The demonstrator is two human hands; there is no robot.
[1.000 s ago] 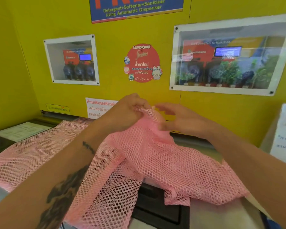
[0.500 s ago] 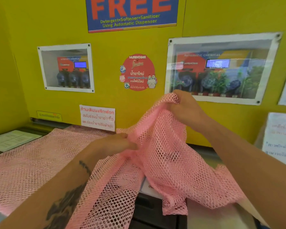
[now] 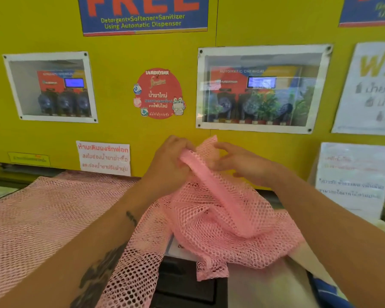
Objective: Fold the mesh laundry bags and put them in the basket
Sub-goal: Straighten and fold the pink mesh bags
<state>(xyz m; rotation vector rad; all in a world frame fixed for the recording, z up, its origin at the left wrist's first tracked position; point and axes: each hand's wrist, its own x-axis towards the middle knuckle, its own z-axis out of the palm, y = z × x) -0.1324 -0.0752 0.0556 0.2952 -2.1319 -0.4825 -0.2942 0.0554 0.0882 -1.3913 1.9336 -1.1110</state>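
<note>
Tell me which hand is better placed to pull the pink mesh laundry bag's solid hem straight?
The right hand, probably. The left hand is closed on the hem's top end of the pink mesh laundry bag; the right is open beside the hem, free to slide down it.

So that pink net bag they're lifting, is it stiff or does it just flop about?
Probably very floppy: the pink mesh bag sags in crumpled folds below the left hand, which pinches its band. Likely light too, being mostly holes. The open weave could snag on fingers; the right hand hovers open beside it.
</note>
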